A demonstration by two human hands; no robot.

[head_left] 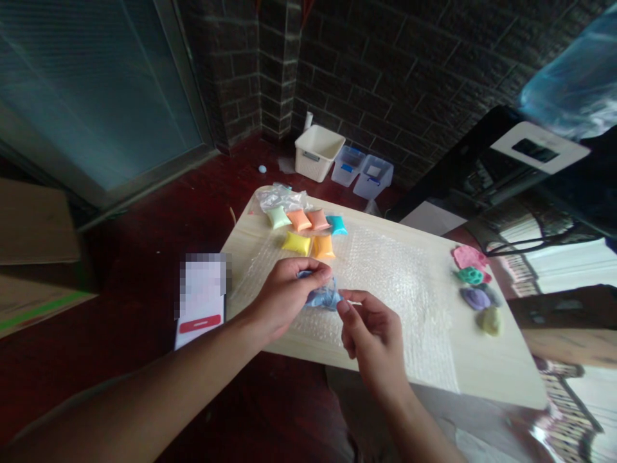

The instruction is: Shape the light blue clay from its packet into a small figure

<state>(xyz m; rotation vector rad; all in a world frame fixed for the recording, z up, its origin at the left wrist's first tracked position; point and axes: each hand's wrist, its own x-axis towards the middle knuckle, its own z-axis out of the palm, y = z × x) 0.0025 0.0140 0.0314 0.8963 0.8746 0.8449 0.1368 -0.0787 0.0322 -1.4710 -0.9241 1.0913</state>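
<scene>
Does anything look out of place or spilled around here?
One oddity: a small pale round object lies loose on the red floor, near the white basket rather than inside it. I see no spill.

Both forearms are bare and reach up from the bottom of the frame, one from the lower left, the other from the lower right. The left hand point(295, 292) lies near the centre, back up, thumb and fingers pinched. The right hand point(371, 328), just right of it, has its thumb raised against a bent index finger, the other fingers curled.
</scene>
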